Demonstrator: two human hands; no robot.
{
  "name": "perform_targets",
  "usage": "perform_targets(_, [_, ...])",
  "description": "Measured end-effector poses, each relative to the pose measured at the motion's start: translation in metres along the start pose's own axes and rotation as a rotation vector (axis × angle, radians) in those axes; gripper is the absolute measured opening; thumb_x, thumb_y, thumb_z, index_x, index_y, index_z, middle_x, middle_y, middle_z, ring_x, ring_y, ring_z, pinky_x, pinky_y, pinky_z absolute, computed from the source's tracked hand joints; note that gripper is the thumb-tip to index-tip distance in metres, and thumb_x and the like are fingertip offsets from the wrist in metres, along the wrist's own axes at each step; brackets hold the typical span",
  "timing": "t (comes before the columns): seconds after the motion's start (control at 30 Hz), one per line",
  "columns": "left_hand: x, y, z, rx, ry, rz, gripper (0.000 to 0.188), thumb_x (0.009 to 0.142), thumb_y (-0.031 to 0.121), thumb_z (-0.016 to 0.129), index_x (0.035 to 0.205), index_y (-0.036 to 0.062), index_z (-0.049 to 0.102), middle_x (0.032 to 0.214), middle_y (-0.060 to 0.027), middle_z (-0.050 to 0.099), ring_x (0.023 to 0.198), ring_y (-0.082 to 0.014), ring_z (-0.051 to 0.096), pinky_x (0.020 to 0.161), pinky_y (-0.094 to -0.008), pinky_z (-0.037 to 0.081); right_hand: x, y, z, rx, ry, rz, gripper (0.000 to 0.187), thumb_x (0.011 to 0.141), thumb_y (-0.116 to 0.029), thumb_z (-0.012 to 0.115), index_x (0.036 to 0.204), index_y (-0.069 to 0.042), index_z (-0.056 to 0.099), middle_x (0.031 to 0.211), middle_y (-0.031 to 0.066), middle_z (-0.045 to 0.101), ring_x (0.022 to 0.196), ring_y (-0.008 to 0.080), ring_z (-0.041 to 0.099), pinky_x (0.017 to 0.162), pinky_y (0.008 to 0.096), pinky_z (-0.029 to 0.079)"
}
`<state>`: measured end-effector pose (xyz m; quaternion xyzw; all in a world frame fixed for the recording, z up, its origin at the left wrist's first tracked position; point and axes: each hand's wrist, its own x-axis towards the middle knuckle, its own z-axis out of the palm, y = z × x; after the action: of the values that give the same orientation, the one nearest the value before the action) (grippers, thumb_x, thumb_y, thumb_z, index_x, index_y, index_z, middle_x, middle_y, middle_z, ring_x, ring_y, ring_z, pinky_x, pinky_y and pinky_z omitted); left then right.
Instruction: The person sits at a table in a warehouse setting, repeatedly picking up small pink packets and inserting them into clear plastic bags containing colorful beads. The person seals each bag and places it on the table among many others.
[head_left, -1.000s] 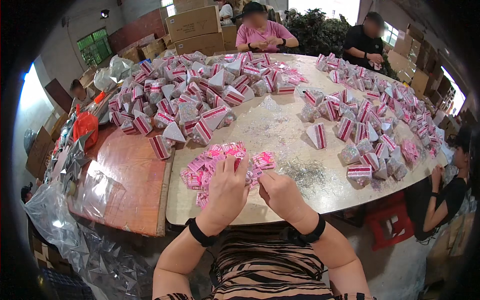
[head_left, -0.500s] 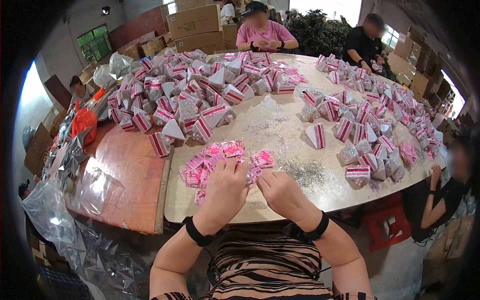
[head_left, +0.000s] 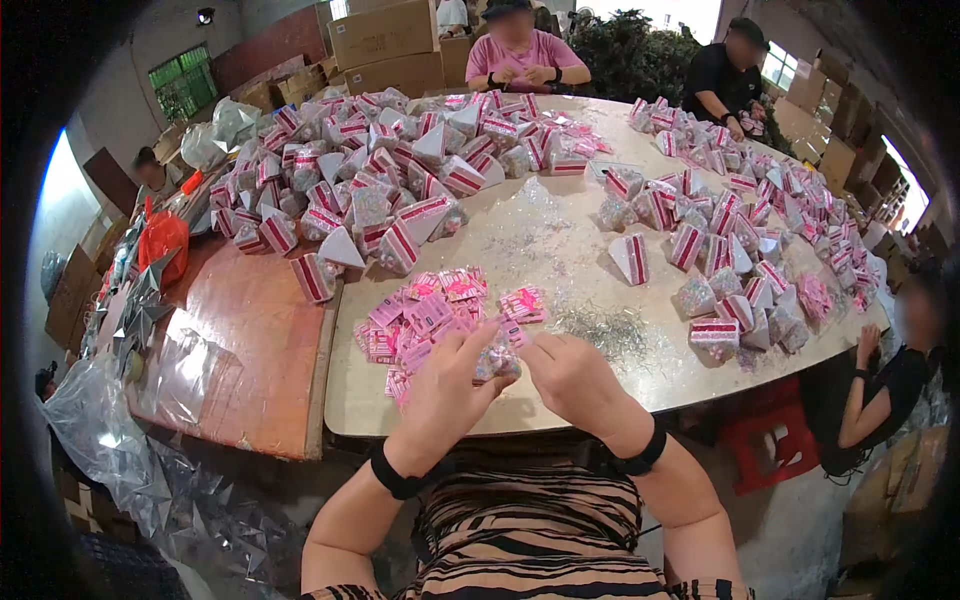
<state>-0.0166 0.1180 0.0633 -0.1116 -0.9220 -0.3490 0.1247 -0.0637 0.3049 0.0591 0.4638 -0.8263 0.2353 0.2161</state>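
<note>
My left hand (head_left: 445,392) is closed round a small glittery cake-slice ornament (head_left: 497,361), its sprinkled side turned up. My right hand (head_left: 575,385) pinches a pink printed tag (head_left: 514,334) at the top of that ornament, with fingertips close to the left ones. How the tag meets the ornament is too small to tell. Under and beyond my left hand lies a heap of pink tags (head_left: 398,318), with another small stack of tags (head_left: 523,303) beside it. Right of my hands is a loose pile of thin silvery wire or thread pieces (head_left: 612,335).
A big heap of cake-slice ornaments (head_left: 350,185) covers the table's far left; more ornaments (head_left: 715,240) spread along the right. Loose glitter (head_left: 535,205) lies mid-table. Co-workers sit across and at the right, near a red stool (head_left: 770,447). An orange-brown board (head_left: 235,350) adjoins the left.
The ornament in my left hand has come into fuller view between my hands. My right hand has shifted slightly right and raised the pink tag. The view has tilted a little.
</note>
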Motion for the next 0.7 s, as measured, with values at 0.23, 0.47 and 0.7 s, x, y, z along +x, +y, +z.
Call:
perform_targets(0.23, [-0.028, -0.020, 0.023, -0.038, -0.002, 0.056, 0.064, 0.080, 0.011, 0.071, 0.139, 0.0089, 0.046, 0.133, -0.0247, 0.045, 0.126, -0.0419, 0.042, 0.106, -0.0454, 0.036, -0.015, -0.008, 0.004, 0.064, -0.003, 0.082, 0.015, 0.075, 0.000, 0.063, 0.089, -0.002, 0.059, 0.076, 0.0120, 0.055, 0.068, 0.0307, 0.059, 0.058, 0.0395, 0.048])
perform_targets(0.47, [-0.030, -0.025, 0.025, -0.095, 0.020, 0.013, 0.059, 0.076, 0.010, 0.070, 0.131, 0.0067, 0.047, 0.129, -0.0195, 0.049, 0.124, -0.0397, 0.043, 0.106, -0.0451, 0.035, -0.034, -0.028, 0.018, 0.217, 0.061, 0.232, 0.009, 0.077, -0.001, 0.062, 0.085, -0.003, 0.058, 0.074, 0.0132, 0.055, 0.064, 0.0331, 0.059, 0.057, 0.0408, 0.048])
perform_targets(0.7, [-0.029, -0.022, 0.030, -0.085, 0.071, 0.037, 0.060, 0.072, 0.008, 0.069, 0.129, 0.0083, 0.048, 0.129, -0.0204, 0.048, 0.116, -0.0413, 0.043, 0.101, -0.0470, 0.037, -0.037, -0.035, 0.025, 0.228, 0.097, 0.292, 0.008, 0.079, -0.004, 0.062, 0.086, -0.003, 0.059, 0.076, 0.0127, 0.056, 0.066, 0.0330, 0.059, 0.060, 0.0407, 0.049])
